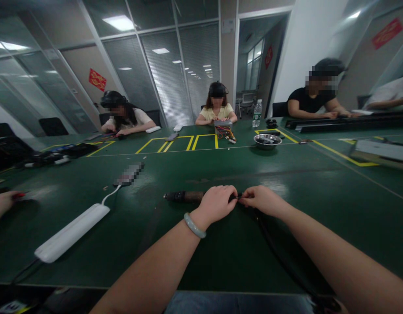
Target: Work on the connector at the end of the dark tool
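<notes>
A dark, cylindrical tool (191,197), which looks like a corded electric screwdriver, lies on the green table with its metal tip pointing left. My left hand (219,201), with a pale bangle at the wrist, is closed around its rear end. Close beside it, my right hand (258,199) pinches the end of a black cable (270,237) where it meets the tool. Fingers cover the joint, so I cannot tell whether the plug is seated. From there the cable curves down to the table's near edge.
A white power strip (73,233) and a phone (129,173) lie to the left. Another person's hand (5,205) reaches in at far left. Ahead are a metal bowl (267,146), a water bottle (257,113) and a power supply with wires (223,127). Several people sit around the table (221,163).
</notes>
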The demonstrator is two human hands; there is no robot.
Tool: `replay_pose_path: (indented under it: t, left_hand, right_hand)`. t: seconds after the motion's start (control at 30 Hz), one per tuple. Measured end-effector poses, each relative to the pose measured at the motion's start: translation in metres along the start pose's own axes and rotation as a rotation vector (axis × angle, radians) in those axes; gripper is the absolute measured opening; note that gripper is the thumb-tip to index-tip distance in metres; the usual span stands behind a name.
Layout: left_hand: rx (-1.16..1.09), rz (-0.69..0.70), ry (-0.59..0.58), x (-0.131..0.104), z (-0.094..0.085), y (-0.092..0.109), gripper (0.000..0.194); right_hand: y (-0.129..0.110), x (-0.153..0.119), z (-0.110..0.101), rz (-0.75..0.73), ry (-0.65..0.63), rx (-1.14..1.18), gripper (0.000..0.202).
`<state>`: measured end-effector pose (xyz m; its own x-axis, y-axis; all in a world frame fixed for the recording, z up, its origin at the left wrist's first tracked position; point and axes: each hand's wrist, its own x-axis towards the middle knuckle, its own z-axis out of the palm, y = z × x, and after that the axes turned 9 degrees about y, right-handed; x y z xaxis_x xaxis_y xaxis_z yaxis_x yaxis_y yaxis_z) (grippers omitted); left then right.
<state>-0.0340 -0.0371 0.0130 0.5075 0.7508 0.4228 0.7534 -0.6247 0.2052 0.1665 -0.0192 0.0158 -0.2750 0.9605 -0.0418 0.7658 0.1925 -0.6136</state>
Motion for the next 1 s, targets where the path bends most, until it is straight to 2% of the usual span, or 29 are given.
replay_pose_path:
  t: [0.7, 0.9, 1.0]
  left_hand:
    - [0.002, 0.026, -0.021, 0.001, -0.0012, 0.0009, 0.014]
    - [0.03, -0.036, -0.025, 0.0012, -0.0027, 0.0031, 0.018]
    - [0.022, -0.021, -0.034, 0.0014, -0.0026, 0.0028, 0.014]
  right_hand:
    - [-0.0001, -0.0004, -0.0004, -0.032, 0.02, -0.019, 0.024]
    - [-0.0002, -0.0002, 0.0002, -0.013, 0.012, -0.016, 0.024]
    - [-0.0003, -0.0005, 0.0, -0.004, 0.01, -0.018, 0.025]
